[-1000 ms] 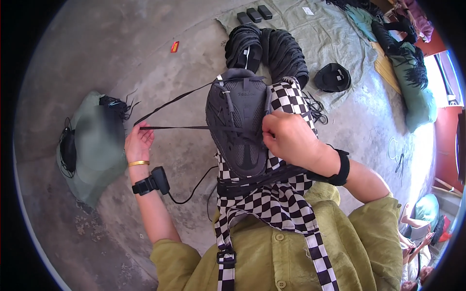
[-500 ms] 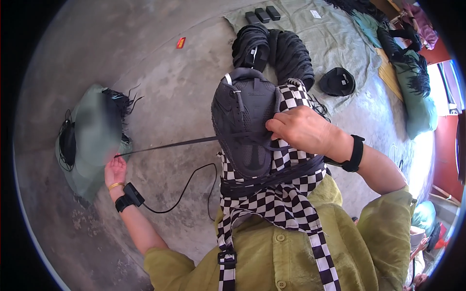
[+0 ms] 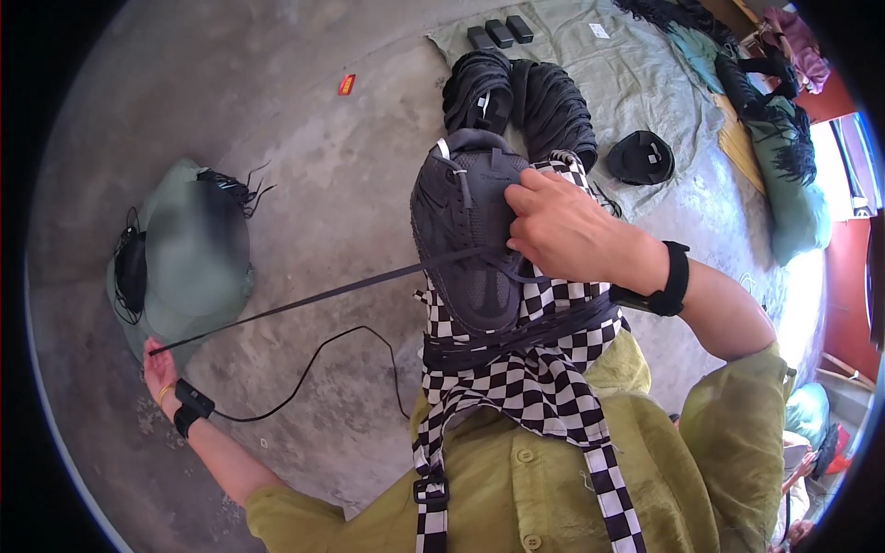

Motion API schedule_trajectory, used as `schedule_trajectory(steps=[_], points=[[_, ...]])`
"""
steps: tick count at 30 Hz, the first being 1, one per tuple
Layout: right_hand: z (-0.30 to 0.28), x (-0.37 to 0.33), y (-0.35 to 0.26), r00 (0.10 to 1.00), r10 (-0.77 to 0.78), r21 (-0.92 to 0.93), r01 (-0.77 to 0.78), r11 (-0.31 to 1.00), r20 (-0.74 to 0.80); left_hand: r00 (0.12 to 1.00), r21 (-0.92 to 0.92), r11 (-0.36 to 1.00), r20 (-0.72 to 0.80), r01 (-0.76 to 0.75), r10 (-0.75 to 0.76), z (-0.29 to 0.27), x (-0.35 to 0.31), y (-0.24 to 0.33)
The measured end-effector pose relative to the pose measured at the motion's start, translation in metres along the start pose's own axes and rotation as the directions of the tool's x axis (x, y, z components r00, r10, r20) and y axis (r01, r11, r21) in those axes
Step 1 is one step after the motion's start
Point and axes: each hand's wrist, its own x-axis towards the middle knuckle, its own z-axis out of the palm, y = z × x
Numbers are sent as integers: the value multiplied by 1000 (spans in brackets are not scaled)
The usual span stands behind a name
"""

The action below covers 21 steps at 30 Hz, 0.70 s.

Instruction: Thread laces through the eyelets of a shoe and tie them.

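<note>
A dark grey sneaker rests on the checkered apron over my lap, its toe toward me. From its lace area a dark shoelace runs taut far out to the left. My left hand pinches the outer end of that lace, low beside a green sack. Closed against the sneaker's right side is my right hand, its fingertips at the lacing. What those fingertips grip is mostly hidden by the hand. More dark laces lie bunched across the apron below the toe.
Stacks of dark shoe parts stand just beyond the sneaker. A black cup-shaped piece and black blocks lie on a grey-green sheet. The green sack is at left; a red packet lies on the concrete floor.
My left hand has moved farther left and toward me, drawing more lace out. My right hand has shifted slightly up along the sneaker, which has moved a little right.
</note>
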Motion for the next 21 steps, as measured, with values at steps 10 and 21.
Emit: schedule_trajectory(steps=[10,21], points=[[7,9,0,970,209,139,-226,964,122,993,290,955,115,-61,29,-27,-54,82],[31,5,-35,872,472,573,-322,754,-132,674,736,475,659,-483,-335,264,-315,-323]])
